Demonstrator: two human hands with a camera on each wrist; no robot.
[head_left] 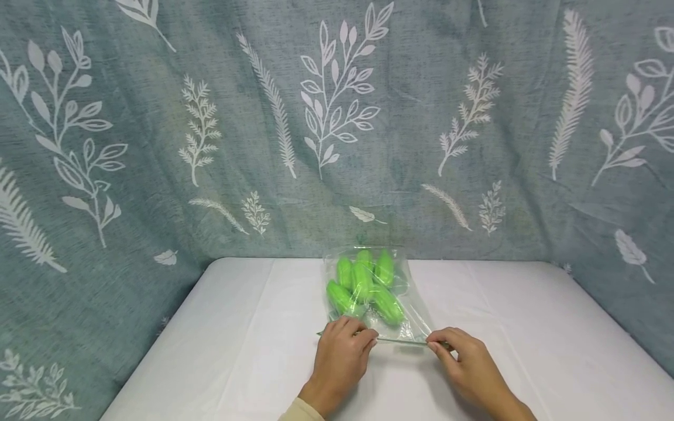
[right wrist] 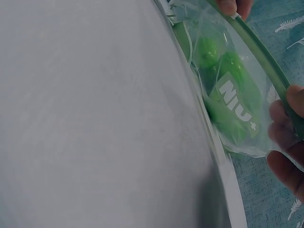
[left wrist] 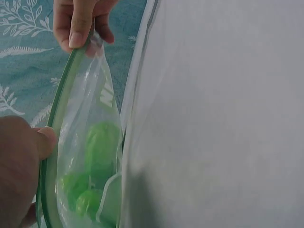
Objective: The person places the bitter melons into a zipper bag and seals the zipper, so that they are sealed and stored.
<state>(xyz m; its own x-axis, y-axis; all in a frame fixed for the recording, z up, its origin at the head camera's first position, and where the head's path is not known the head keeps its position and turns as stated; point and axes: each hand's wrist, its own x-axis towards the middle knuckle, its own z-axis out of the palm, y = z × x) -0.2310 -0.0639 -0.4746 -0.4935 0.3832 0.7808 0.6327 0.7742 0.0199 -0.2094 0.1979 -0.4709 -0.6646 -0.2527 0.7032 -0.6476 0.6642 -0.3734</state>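
A clear zip bag lies on the table with its green-edged mouth toward me. Several bright green, cucumber-shaped pieces are inside it. My left hand pinches the zip edge near its left end. Beside those fingertips, the right wrist view shows a small white slider on the green zip strip. At the right end of the same strip, my right hand grips the edge between thumb and fingers. The strip is stretched taut between both hands. White lettering shows on the bag.
A white cloth covers the table under the bag. Behind and along both sides hangs a blue-green curtain with white leaf patterns. The far end of the bag reaches the table's back edge.
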